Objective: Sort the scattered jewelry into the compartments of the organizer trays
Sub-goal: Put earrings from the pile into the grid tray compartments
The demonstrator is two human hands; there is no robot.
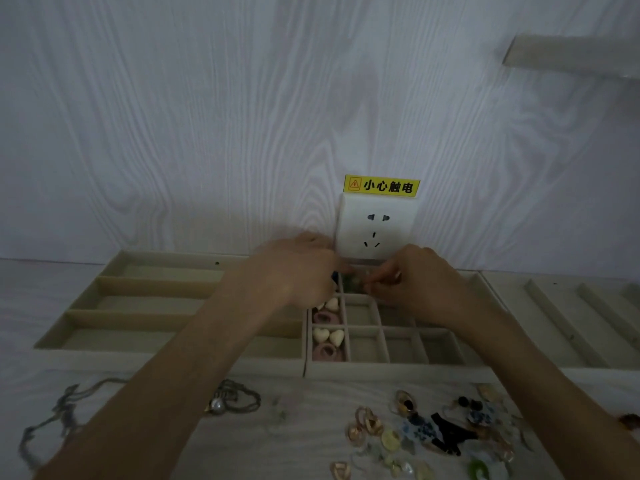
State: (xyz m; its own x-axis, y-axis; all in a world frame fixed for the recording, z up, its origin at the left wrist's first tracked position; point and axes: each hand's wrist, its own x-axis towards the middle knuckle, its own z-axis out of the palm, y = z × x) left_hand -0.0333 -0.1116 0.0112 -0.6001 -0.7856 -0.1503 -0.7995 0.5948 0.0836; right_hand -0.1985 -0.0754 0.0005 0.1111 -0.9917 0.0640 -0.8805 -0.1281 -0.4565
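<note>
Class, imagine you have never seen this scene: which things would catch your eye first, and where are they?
Probably the yellow warning sticker above the white wall socket, the brightest spot in the middle. Just below it, the left hand and right hand meet over the far row of the grid tray, pinching a small greenish piece between them. Along the near table edge lies a pile of loose jewelry, at the right.

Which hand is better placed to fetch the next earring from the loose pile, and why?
Probably the right hand: the earring pile lies near the right forearm, on the table in front of the grid tray. The left hand would have to cross over.
</note>
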